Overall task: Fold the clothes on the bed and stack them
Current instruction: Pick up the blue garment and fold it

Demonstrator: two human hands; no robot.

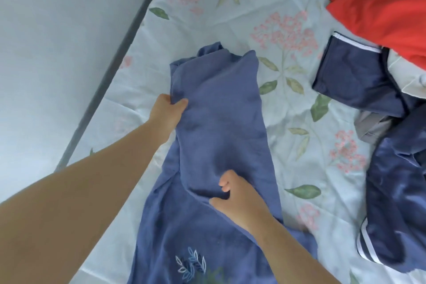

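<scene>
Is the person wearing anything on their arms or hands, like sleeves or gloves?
No. The left hand and right hand are bare: no gloves, rings or watch show. No sleeves reach into view either.

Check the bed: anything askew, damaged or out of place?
Nothing damaged or spilled. The blue garment lies tilted, its far end bunched; the left hand pinches its edge, the right hand grips a fold. At right, navy striped clothes and a red garment lie in a loose heap.

Matt blue shirt (219, 122) (soft woven cloth); glossy navy jacket (396, 203).
</scene>
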